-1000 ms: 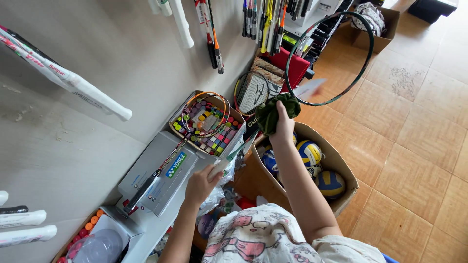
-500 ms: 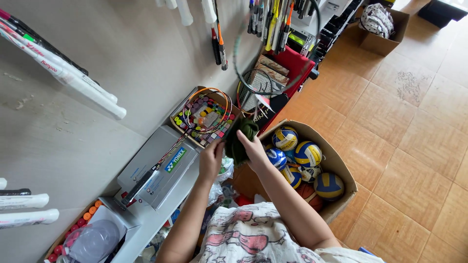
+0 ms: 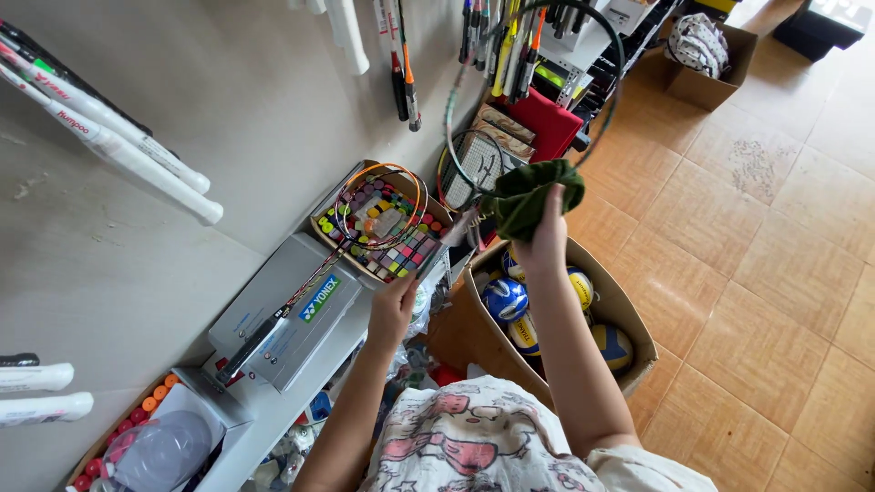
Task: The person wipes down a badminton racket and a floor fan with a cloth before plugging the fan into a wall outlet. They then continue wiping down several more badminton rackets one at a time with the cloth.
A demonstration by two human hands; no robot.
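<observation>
Against grey wall, racket frame upright, cloth-wiped by right hand.

Both arms reach forward, right higher than left.
The right hand is raised on a nearly straight forearm, fingers closed in a grip. The left hand sits lower, elbow bent, fingers curled forward.

Bright even daylight, sharp, wide-angle edge distortion
</observation>
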